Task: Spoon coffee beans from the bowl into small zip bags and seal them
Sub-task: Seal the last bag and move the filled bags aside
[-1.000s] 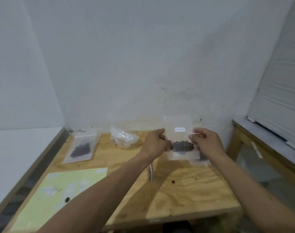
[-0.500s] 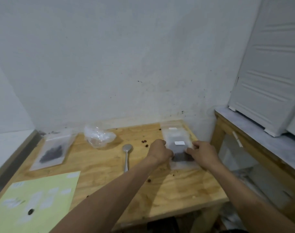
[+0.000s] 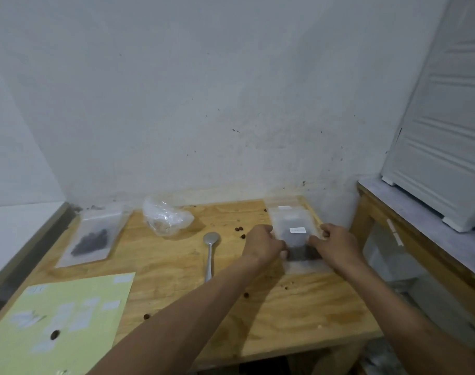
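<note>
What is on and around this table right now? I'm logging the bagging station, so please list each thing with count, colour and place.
labelled zip bag: one, clear with dark beans and a white label, far right of the table, on a stack of bags
filled zip bag: one, clear with dark beans, far left
crumpled plastic bag: one, clear, at the back, middle
spoon: one, silver, lying in the middle, bowl end away
loose beans: several, dark brown, scattered on the wood
label sheet: one, pale green with white stickers, near left corner
table: one, light wood
white cabinet: one, on a side table at right
left hand: one, holds the labelled bag's left edge
right hand: one, holds its right edge
</note>
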Demonstrator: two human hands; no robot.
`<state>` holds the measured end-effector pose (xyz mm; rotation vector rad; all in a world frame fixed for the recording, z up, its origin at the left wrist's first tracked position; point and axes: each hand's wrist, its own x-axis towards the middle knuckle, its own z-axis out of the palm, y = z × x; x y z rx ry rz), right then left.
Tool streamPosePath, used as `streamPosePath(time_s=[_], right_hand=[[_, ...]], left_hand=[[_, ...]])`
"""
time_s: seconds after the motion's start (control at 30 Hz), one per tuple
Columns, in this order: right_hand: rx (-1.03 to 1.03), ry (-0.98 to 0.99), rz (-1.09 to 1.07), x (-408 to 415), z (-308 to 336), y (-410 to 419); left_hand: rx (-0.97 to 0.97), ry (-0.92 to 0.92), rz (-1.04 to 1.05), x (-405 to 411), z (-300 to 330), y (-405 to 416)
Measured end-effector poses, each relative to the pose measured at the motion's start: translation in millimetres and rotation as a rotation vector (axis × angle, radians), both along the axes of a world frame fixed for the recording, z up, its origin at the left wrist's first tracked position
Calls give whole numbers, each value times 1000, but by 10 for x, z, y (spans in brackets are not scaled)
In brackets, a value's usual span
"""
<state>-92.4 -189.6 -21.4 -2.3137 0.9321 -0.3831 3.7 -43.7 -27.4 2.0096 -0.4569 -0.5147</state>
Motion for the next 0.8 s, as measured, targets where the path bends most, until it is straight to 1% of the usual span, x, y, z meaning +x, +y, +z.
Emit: streamPosePath(time_s=[0.13, 0.27, 0.37, 0.5, 0.6, 0.7, 0.8], right_hand=[[-90, -44, 26, 94, 154, 175], [-115, -143, 145, 330, 379, 573], [-111, -214, 237, 605, 537, 1016], [-91, -339, 389, 1022, 731, 1721], [-48, -425, 505, 1307, 815, 2311], [-49, -361, 620, 1600, 757, 2858], [-15, -145, 654, 1845, 551, 3285]], left_hand=[[-25, -59, 25, 32, 169, 275], [-43, -191, 102, 199, 359, 702], [-82, -248, 208, 389, 503, 1178], [-114, -339, 413, 679, 685, 1991], [-57, -374, 558, 879, 714, 2629], [92, -344, 636, 1061, 625, 3186], [215, -229, 664, 1218, 450, 3574]])
